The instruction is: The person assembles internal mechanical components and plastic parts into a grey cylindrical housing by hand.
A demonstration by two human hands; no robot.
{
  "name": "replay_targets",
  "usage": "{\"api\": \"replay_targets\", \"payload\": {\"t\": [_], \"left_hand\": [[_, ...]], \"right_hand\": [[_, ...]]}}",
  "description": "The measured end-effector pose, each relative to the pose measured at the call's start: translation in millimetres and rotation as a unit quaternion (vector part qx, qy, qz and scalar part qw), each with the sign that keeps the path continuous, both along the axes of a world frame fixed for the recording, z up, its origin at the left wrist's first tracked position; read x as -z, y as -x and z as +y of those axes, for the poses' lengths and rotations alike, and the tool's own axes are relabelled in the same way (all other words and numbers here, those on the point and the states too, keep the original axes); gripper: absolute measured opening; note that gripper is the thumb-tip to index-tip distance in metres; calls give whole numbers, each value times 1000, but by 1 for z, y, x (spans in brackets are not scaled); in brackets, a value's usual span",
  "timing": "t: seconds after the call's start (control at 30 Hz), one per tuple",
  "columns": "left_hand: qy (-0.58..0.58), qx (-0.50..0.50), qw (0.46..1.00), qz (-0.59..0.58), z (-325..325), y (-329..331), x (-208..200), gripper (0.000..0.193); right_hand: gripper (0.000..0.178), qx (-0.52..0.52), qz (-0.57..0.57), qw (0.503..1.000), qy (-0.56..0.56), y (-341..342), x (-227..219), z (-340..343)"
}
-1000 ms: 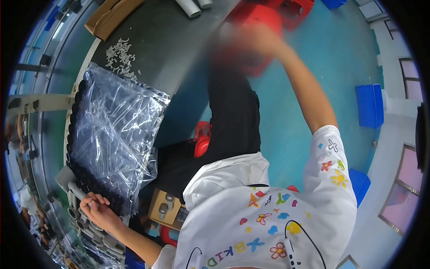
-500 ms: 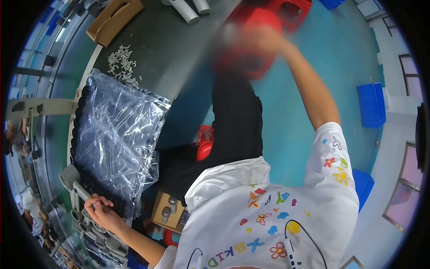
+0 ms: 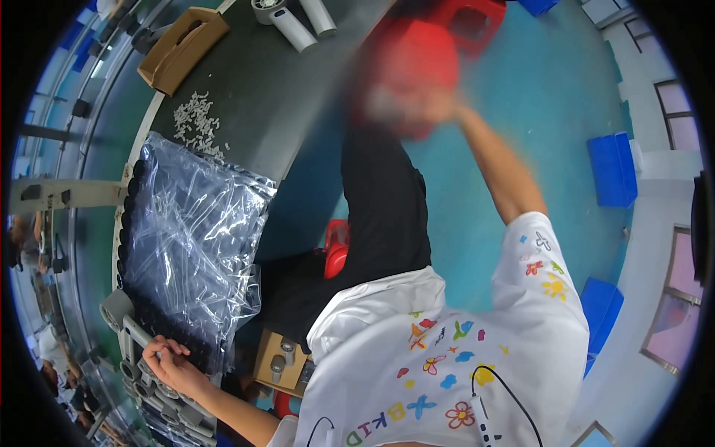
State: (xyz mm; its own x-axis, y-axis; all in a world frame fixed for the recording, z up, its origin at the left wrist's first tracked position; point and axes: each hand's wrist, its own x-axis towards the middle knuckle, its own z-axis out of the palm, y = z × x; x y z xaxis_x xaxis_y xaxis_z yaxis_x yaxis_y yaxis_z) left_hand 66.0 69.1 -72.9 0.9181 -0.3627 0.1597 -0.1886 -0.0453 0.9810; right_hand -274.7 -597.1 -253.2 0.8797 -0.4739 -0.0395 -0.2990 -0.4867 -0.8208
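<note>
At the near left end of the table, my left hand (image 3: 176, 368) is closed round the handle of a grey handheld fan (image 3: 136, 332). More grey fan parts (image 3: 167, 406) are heaped beside and below that hand. My right hand (image 3: 432, 106) is stretched out far ahead, over a red plastic stool (image 3: 424, 56). Motion smears its fingers, and a pale blur next to them cannot be made out. Between the hands, a clear plastic sheet (image 3: 201, 238) covers rows of black round pieces on the table.
Small white pieces (image 3: 197, 123) lie scattered on the dark table (image 3: 261, 97), near a cardboard box (image 3: 182, 48). White fans (image 3: 294, 28) lie at its far end. An open carton (image 3: 279, 365) with grey parts sits by my leg. Blue bins (image 3: 612, 170) stand at the right wall.
My right hand has moved a little nearer and stays blurred. The view has shifted slightly. My left hand keeps its hold on the grey handheld fan.
</note>
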Motion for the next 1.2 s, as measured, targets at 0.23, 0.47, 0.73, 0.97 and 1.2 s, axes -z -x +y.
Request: {"api": "replay_targets", "payload": {"t": [0.23, 0.47, 0.73, 0.97, 1.2], "left_hand": [[0, -3, 1000, 1, 5, -2, 0, 9], [-31, -41, 999, -4, 1, 0, -1, 9], [-91, -46, 995, 12, -11, 5, -15, 22], [-363, 84, 913, -166, -26, 11, -49, 39], [-389, 53, 857, -334, -23, 40, -105, 52]], "right_hand": [[45, -4, 162, 987, 18, 12, -28, 11], [48, -46, 38, 996, 63, -5, -9, 71], [53, 39, -49, 949, -309, -2, -142, 171], [49, -206, -292, 703, -614, -71, -173, 300], [53, -244, -219, 712, -621, -125, -199, 358]]}}
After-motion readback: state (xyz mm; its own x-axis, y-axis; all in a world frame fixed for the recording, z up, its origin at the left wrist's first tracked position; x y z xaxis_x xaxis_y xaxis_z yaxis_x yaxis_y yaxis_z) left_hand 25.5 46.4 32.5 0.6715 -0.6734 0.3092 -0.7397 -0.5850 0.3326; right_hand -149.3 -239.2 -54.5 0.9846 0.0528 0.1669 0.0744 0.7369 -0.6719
